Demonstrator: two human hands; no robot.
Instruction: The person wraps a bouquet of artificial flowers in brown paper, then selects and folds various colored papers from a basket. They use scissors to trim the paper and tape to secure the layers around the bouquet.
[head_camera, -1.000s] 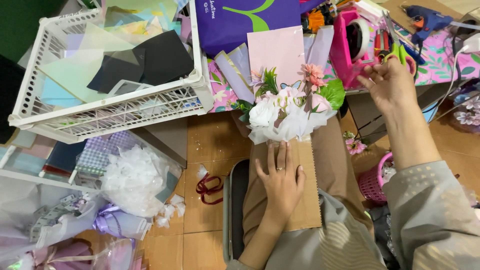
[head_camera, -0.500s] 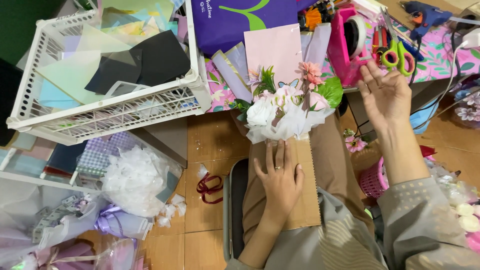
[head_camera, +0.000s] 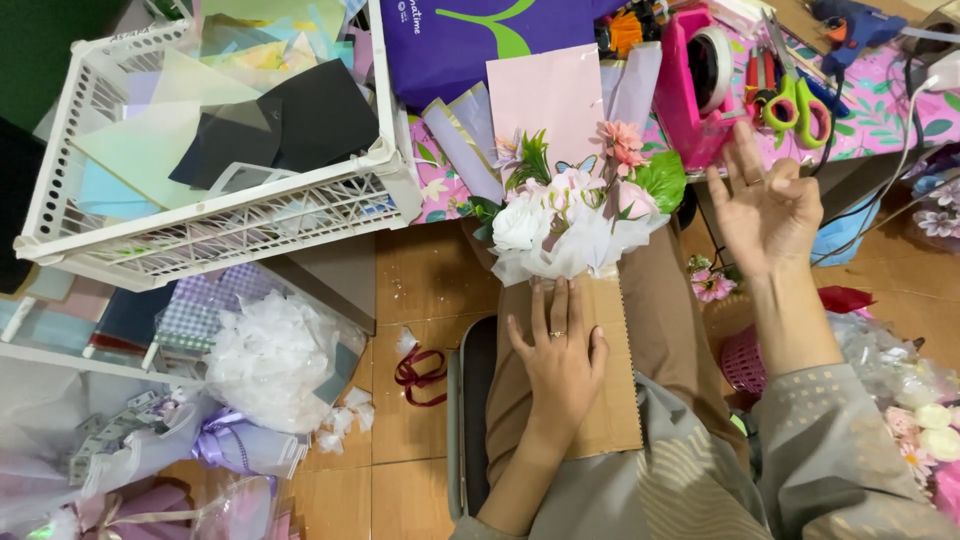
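A flower bouquet (head_camera: 570, 215) of white and pink blooms in white wrap lies on a brown paper sheet (head_camera: 615, 400) across my lap. My left hand (head_camera: 558, 355) rests flat on that brown sheet, just below the bouquet, fingers spread, a ring on one finger. My right hand (head_camera: 765, 205) is raised in the air, palm toward me, fingers apart and holding nothing that I can see. It hovers below a pink tape dispenser (head_camera: 700, 85) and green-handled scissors (head_camera: 795, 100).
A white plastic basket (head_camera: 215, 235) of coloured paper sheets sits at the upper left. A purple bag (head_camera: 480, 40) and pink paper (head_camera: 545, 95) lie behind the bouquet. White tissue (head_camera: 270, 360), a dark red ribbon (head_camera: 420, 370) and a pink basket (head_camera: 745, 360) lie on the wooden floor.
My right hand has drawn back from the tape dispenser and scissors toward me and now hangs open lower in view. My left hand stays on the brown sheet.
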